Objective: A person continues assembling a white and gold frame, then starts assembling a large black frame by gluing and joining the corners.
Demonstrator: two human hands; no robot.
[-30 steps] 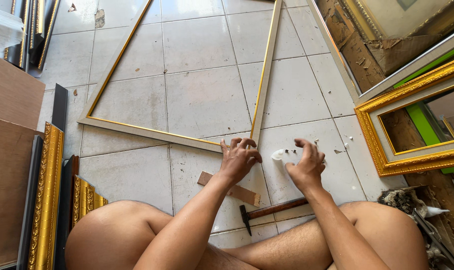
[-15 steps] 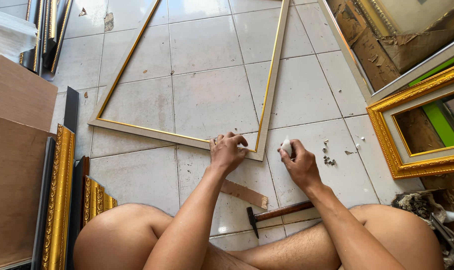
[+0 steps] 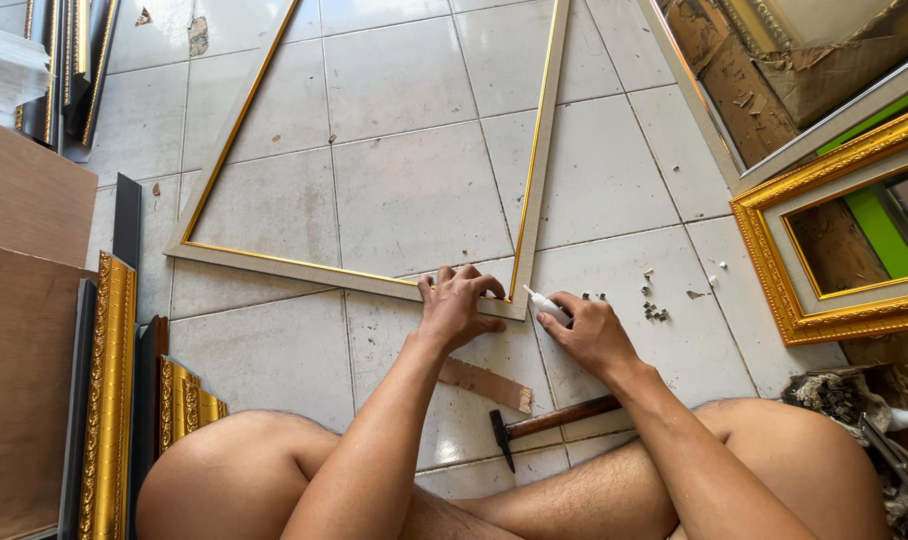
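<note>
Pale floor tiles (image 3: 414,190) carry a cream gold-edged wooden frame (image 3: 534,170); its near corner is pressed by the left hand (image 3: 456,308), while a small white tube (image 3: 546,305) is gripped just beside by the right hand (image 3: 594,335).

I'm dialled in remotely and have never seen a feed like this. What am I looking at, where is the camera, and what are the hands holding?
No machine here: a person sits cross-legged on a tiled floor, and the one camera is worn on their head, looking down at their own bare hands. The left hand presses on the near corner of a pale picture frame with a gold inner edge that lies flat on the tiles. The right hand has a grip on a small white tube, its tip at that corner. Near the legs lie a hammer and a short wooden strip. Ornate gold frames lean at both sides.
</note>
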